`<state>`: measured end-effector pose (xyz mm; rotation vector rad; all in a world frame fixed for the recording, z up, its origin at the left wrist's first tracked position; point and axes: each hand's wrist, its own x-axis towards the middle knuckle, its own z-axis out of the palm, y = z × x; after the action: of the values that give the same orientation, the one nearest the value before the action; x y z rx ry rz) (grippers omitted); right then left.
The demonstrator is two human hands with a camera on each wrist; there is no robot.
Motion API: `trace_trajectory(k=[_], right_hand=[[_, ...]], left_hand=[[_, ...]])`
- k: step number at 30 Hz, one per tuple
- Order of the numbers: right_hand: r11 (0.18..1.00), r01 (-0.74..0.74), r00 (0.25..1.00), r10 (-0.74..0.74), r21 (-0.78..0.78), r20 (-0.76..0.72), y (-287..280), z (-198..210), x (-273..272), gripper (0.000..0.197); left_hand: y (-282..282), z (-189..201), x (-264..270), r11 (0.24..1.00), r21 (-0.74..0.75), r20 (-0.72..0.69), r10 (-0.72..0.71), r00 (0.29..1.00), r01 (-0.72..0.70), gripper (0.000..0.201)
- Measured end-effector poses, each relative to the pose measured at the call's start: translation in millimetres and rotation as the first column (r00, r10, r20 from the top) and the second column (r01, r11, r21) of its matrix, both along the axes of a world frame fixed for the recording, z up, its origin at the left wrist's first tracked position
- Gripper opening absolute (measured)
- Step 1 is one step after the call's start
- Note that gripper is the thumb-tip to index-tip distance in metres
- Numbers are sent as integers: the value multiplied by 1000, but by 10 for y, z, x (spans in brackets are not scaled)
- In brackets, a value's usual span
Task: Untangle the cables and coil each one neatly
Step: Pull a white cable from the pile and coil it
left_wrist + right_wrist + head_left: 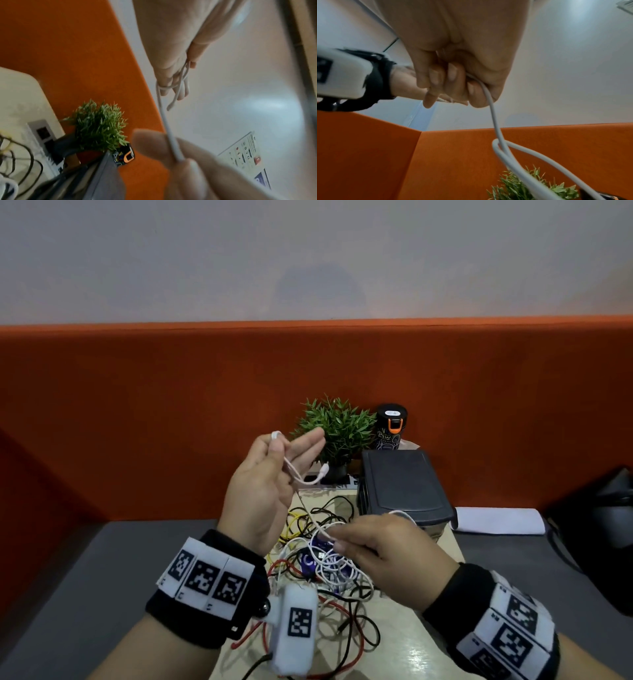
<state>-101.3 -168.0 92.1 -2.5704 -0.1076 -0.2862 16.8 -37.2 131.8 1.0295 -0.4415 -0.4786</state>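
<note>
Up at the raised left hand (263,484), the thumb and fingers pinch the thin white rubbery cable (297,474) near its plug end, a first small loop lying across the fingers; lower down, the right hand (383,556) has its fingertips curled round the same cable, which runs fairly straight between the two. From there it drops into the tangled heap of white, black, red and yellow wires (325,570) on the pale glossy desk (411,655). I judge the cable light, limp and smooth, likely to slip or spring out of a loop unless pinched close to each turn; the plug gives the firmest hold. Behind the heap stand a dark matte plastic box (402,484), a small spiky green plant (337,429) and a black bottle with an orange clasp (391,426), against the orange fabric partition (171,405).
</note>
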Motion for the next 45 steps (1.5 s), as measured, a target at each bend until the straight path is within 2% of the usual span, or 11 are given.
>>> trace_trajectory(k=[2, 7, 11, 15, 20, 24, 29, 36, 38, 41, 45], right_hand=[[1000, -19, 1000, 19, -21, 8, 68, -16, 7, 37], [998, 65, 995, -65, 9, 74, 81, 68, -3, 31], [990, 141, 978, -141, 9, 155, -47, 227, -20, 15], [990, 142, 952, -132, -17, 275, -108, 363, 37, 26], [968, 194, 882, -243, 158, 403, -177, 445, 136, 22], [895, 195, 900, -325, 401, 289, -190, 377, 224, 26], [717, 188, 965, -262, 671, 9, -19, 151, 310, 32], [946, 121, 968, -46, 299, -246, 144, 5, 211, 24], [960, 91, 960, -14, 264, -279, 201, -23, 180, 15], [979, 53, 957, 7, 197, -292, 246, -38, 140, 29], [989, -13, 984, 39, 147, -173, 246, -4, 88, 10]], left_hand=[[-21, 2, -40, 1000, -13, 19, -12, 1000, 13, 23], [5, -115, -88, 946, 323, 384, -94, 919, -39, 21], [58, -185, -85, 887, 460, 390, -226, 893, 23, 21], [29, -252, -128, 825, 560, 393, -339, 855, 70, 24], [-15, -235, -201, 927, 263, 181, -321, 929, 269, 36], [-48, -127, -229, 922, 71, 86, -385, 919, 380, 32], [-47, -67, -188, 914, -44, 49, -402, 915, 404, 34], [-9, -19, -144, 943, -122, 62, -304, 951, 309, 32], [-8, 15, -127, 957, -116, 65, -259, 964, 265, 31], [-20, 5, -105, 982, -39, 132, -179, 975, 185, 34], [-34, -133, -119, 982, 182, 359, -117, 926, 54, 25]])
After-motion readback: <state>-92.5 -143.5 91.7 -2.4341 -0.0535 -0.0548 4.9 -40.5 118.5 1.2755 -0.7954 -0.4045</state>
